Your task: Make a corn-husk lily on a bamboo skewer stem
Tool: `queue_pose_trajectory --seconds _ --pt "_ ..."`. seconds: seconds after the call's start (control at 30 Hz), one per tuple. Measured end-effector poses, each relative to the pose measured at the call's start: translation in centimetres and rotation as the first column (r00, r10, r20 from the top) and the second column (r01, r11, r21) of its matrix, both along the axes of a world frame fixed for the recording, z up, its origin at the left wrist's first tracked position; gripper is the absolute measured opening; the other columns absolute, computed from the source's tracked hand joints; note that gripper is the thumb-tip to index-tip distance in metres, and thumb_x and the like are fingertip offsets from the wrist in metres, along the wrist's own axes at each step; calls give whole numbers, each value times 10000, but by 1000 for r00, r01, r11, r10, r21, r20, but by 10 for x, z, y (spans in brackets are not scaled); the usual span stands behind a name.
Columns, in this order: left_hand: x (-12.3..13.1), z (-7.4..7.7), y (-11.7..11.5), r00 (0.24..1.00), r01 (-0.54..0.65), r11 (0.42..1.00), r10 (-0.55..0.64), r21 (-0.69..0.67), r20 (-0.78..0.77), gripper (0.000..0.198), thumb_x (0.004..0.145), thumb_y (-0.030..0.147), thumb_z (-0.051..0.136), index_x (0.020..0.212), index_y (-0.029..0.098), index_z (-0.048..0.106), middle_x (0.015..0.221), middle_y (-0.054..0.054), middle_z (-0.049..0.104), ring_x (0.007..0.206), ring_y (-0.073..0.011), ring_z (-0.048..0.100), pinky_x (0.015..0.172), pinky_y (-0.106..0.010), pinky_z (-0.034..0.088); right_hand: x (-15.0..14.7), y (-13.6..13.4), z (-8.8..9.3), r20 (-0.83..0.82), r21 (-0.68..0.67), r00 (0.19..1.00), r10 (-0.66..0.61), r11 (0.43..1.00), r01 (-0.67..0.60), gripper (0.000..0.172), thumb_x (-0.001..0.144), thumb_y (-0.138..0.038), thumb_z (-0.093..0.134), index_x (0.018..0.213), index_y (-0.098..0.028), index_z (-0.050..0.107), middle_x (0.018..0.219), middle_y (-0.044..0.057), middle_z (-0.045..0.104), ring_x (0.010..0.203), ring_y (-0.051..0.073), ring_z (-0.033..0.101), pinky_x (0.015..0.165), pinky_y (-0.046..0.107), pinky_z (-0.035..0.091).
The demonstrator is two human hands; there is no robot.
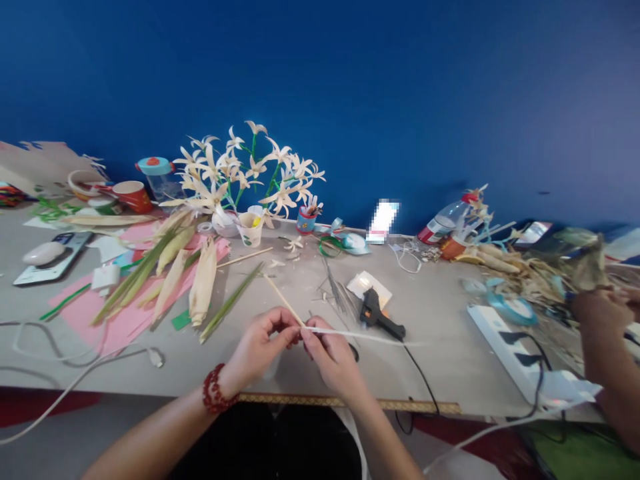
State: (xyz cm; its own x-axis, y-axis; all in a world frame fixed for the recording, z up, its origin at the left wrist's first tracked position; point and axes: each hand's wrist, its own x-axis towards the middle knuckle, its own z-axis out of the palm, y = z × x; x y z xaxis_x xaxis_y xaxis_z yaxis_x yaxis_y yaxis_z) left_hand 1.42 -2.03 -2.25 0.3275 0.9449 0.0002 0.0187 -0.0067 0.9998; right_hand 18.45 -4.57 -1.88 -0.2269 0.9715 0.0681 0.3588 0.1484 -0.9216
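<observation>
L hand & R hand pinch thin stick & white strip where these meet, prob. for steadiness, w/ glue gun just beyond R hand, apparently for easy reach.

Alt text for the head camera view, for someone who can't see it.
A person's left grip and right grip meet, pinching a thin stick and white strip above a gray table. A black glue gun lies to the right, husks to the left, pale flowers behind.

White mouse atop flat device. Red-capped bottle near blue wall. Power strip, right.
</observation>
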Motion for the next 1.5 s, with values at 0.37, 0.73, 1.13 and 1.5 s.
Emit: queue_pose_trajectory --seconds 0.37,0.73,1.13,1.5 --pt "1 0 -3 999 -2 1000 2 24 36 138 863 280 625 814 151 622 742 -14 625 682 -129 560 643 -228 445 -5 -3 -5 -343 -287 938 -55 957 -49 421 919 -563 508 802 -170 605 614 -25 476 524 90 393 436 200 257" --pt "-16 7 -5 997 77 981 -77 180 -4 171 896 292 597 784 164 604 749 -22 590 706 -144 539 668 -241 422 -8 -11 12 -748 -541 637 -186 727 -423 414 837 -511 645 639 -166 532 409 -120 291 354 22 100 340 171 64" --pt "-13 3 -7 1000 7 992 -8 128 5 191 880 324 627 780 161 618 742 -35 614 704 -153 557 679 -257 444 -11 -18 7 -450 -290 887 -98 956 -41 312 906 -476 573 829 -177 619 623 -40 415 516 91 305 450 211 230" --pt "-20 14 -13 989 144 968 -132 205 -70 190 920 305 557 794 170 601 764 -49 630 747 -181 590 741 -295 448 -21 -21 6 -667 -554 706 -240 793 -254 441 816 -531 677 620 -160 542 439 -98 310 390 32 165 377 195 83"
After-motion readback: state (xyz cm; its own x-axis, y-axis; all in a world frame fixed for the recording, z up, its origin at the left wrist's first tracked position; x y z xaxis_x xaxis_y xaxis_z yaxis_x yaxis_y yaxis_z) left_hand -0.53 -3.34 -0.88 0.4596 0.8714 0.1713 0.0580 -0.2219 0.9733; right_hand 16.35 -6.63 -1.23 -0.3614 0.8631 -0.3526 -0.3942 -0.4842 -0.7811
